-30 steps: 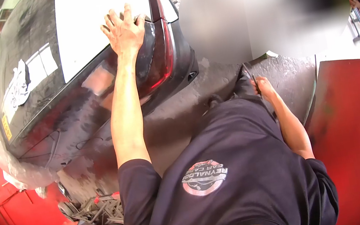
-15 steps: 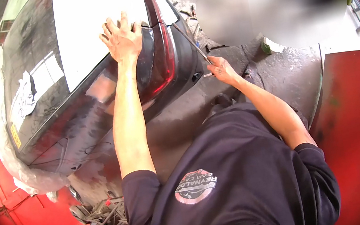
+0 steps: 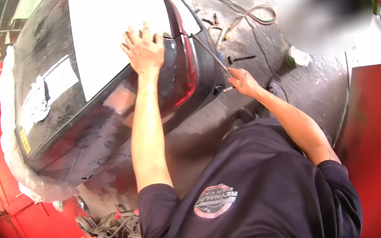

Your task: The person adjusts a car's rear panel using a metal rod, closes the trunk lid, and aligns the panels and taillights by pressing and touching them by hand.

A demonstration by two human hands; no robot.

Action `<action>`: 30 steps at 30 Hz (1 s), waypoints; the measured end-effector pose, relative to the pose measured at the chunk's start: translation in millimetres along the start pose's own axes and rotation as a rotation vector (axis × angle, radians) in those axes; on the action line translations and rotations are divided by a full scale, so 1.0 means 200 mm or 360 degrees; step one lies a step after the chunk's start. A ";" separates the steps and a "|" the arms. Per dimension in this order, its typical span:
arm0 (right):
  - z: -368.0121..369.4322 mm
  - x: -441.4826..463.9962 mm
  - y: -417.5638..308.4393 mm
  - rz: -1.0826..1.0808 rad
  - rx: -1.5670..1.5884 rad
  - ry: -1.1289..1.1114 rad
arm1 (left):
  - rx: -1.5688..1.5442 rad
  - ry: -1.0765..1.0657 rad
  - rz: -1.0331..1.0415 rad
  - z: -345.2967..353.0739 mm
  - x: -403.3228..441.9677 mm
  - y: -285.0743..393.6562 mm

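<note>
Left arm: reaching forward from the dark sleeve, elbow nearly straight.
Left hand (image 3: pixel 144 55): palm down on the car (image 3: pixel 94 126), at the border of its bright white area, beside the red tail lamp (image 3: pixel 189 67); grip spread, fingers pointing away from the body.
Right arm: elbow bent outward, forearm angled inward toward the car's rear corner.
Right hand (image 3: pixel 243 83): grip closed around the lower part of a thin metal rod (image 3: pixel 210 52).
Rod position: slanting along the car's corner, upper end at the bodywork beside the tail lamp; whether the tip is inserted cannot be told.
Floor beyond: looped hoses (image 3: pixel 260 7) and a dark hand tool (image 3: pixel 242 58).
Car's left side: crumpled white sheet (image 3: pixel 34 101).
</note>
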State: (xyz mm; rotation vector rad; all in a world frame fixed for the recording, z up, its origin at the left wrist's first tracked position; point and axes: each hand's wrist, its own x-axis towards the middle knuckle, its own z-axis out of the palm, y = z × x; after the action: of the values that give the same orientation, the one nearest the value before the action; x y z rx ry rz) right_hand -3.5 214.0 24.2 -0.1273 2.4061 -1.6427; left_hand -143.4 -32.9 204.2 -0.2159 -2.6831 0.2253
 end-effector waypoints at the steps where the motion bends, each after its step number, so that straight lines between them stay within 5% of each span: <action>1: 0.02 0.01 0.02 -0.0071 -0.0020 0.0035 | 0.0006 0.0001 -0.0008 0.00 0.00 0.00; 30: 0.05 0.03 0.04 0.0019 0.0255 0.0032 | -0.0154 0.0335 0.0010 0.00 0.00 -0.01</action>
State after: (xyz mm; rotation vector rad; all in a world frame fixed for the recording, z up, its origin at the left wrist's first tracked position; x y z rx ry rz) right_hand -6.2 206.2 13.1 -0.0698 2.2734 -1.8308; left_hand -143.9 -34.1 203.8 -0.2622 -2.4863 0.0695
